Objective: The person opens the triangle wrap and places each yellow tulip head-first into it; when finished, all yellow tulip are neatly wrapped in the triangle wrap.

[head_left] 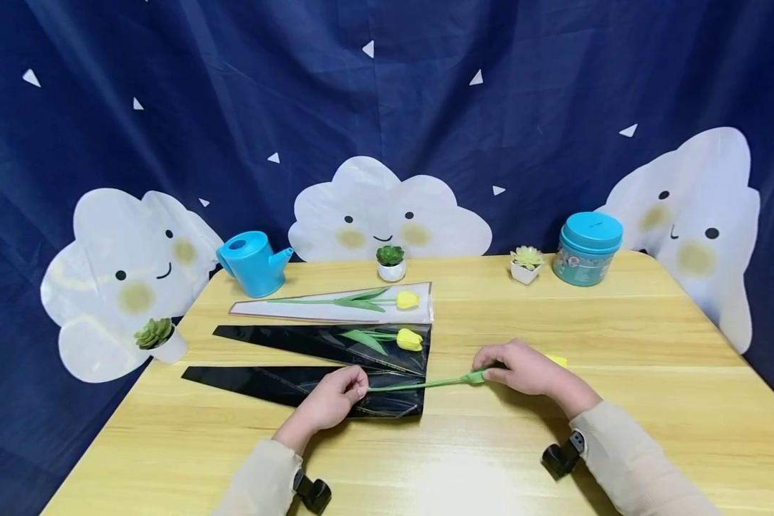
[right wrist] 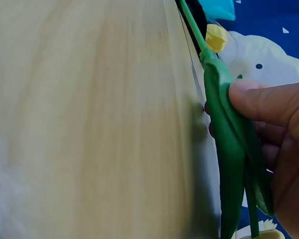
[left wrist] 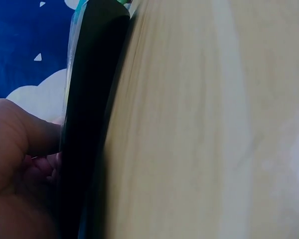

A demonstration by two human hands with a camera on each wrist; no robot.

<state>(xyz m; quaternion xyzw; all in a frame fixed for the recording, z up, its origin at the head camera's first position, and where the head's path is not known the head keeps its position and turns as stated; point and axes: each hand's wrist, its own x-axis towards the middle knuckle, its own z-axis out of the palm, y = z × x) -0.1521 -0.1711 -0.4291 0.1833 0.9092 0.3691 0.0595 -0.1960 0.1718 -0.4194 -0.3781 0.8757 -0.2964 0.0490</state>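
An artificial tulip lies across both hands, its green stem (head_left: 419, 385) over the front black flower sleeve (head_left: 245, 380). My left hand (head_left: 335, 395) pinches the stem's thin end above that sleeve. In the left wrist view, the sleeve's dark edge (left wrist: 92, 99) hides the left fingertips. My right hand (head_left: 516, 369) grips the tulip by its leaves (right wrist: 224, 124), thumb on one side. Its yellow bloom (head_left: 557, 360) shows behind the right hand. Behind the front sleeve lie another black sleeve (head_left: 264, 334) and a white sleeve (head_left: 309, 309), each with a yellow tulip.
A blue watering can (head_left: 258, 265) stands at the back left, with a potted succulent (head_left: 168, 344) near the left edge. Another succulent (head_left: 391, 264) is at the back middle. A pale succulent (head_left: 526, 265) and a teal lidded jar (head_left: 587, 251) stand at the back right.
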